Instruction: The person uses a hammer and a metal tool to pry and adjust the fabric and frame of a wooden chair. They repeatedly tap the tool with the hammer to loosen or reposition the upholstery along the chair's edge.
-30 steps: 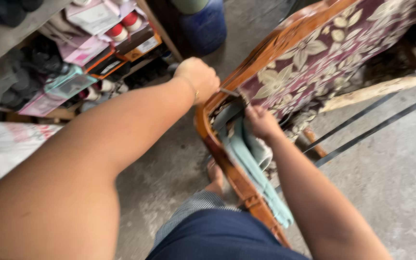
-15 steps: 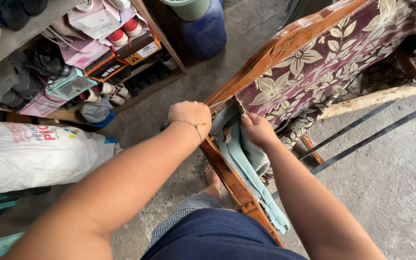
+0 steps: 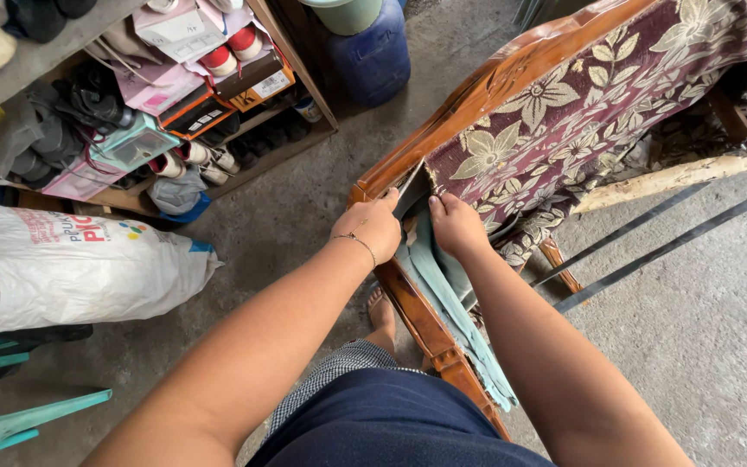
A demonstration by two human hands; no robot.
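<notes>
Hands: both of the person's hands meet at the top corner of a carved brown wooden chair frame (image 3: 443, 156) upholstered in maroon cloth with a cream flower pattern (image 3: 581, 112).
Left hand: the left hand (image 3: 369, 229), with a thin bracelet at the wrist, is curled closed over the wooden edge, fingertips at the gap where cloth meets wood.
Right hand: the right hand (image 3: 456, 227) lies just beside it, fingers narrow and pressed into the seam; whether it pinches anything I cannot tell.
Pale teal strips: loose pale teal fabric strips (image 3: 451, 303) hang down along the frame under both hands, next to the person's dark blue garment (image 3: 391, 424).
Handling: the frame looks stiff and fairly heavy, best gripped by its wooden rail; the upholstery and strips look soft and limp, likely to give if tugged, so a pinch close to the wood seems the surer hold.
Far left: a teal plastic chair (image 3: 2, 406) and a full white woven sack (image 3: 62, 259) rest on the grey concrete floor (image 3: 702, 329).
Upper left: a wooden shelf (image 3: 261, 147) crammed with shoes and shoe boxes.
Top centre: a dark blue plastic drum (image 3: 373, 56).
Right: a rough pale wooden beam (image 3: 676, 173) and 2 dark straps (image 3: 650, 246) lie across the floor beyond the chair.
In the way: the sack and shelf crowd the left side.
</notes>
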